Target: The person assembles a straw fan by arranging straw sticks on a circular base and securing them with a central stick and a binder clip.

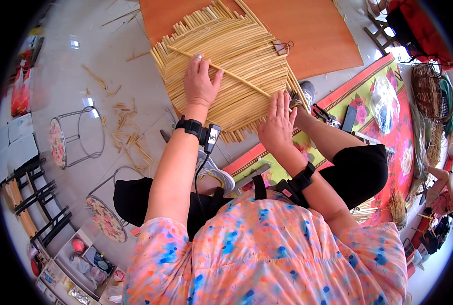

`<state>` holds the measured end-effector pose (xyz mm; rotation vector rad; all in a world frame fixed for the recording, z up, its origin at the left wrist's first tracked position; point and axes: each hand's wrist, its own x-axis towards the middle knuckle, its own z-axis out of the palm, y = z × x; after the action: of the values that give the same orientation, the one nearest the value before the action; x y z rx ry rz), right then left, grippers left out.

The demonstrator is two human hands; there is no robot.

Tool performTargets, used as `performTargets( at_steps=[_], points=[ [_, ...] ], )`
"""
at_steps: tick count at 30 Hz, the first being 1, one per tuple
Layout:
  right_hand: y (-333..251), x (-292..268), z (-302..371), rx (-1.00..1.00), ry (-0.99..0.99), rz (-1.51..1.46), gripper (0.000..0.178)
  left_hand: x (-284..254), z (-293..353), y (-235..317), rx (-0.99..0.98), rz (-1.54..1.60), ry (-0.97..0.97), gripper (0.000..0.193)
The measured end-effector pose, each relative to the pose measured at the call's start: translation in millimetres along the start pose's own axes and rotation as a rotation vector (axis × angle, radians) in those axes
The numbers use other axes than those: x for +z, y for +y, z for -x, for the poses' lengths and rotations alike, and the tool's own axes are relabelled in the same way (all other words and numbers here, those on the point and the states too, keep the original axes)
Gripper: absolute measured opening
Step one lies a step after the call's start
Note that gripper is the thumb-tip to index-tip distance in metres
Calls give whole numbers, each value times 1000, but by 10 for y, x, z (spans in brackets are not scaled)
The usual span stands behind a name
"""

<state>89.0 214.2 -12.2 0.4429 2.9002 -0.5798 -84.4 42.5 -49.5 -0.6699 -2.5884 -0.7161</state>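
A flat mat of straw-coloured stalks (236,53), laid side by side and bound with thread, lies in front of me. One loose stalk (239,79) slants across its top. My left hand (201,84) rests on the mat, palm down, its fingers over the loose stalk and its thumb apart. Toward the mat's near right edge, my right hand (278,124) lies with fingers stretched out, the tips by the stalk's lower end. What is under both palms is hidden. A small dark clip-like piece (281,47) with thread sits at the mat's right edge.
An orange-brown board (320,46) lies beneath the mat. Stalk scraps (130,137) litter the tiled floor at left, near two round stools (57,142). At right, a flowered cloth (404,147) bears a phone (349,119) and a clear plastic bag (385,104).
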Motion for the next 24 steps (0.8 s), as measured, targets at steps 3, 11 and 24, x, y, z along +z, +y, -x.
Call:
performTargets(
  at_steps=[3,11,24],
  points=[
    [-120,23,-120,-101,12,17,78,2,-7,10,-10,4,-8,41],
    [-374,0,-523,-293,64,-67,74,-13,-4,7,-26,15,-14,42],
    [-432,275,-669,-277,151,-38,72,-44,-4,32,-61,1,-13,41]
  ],
)
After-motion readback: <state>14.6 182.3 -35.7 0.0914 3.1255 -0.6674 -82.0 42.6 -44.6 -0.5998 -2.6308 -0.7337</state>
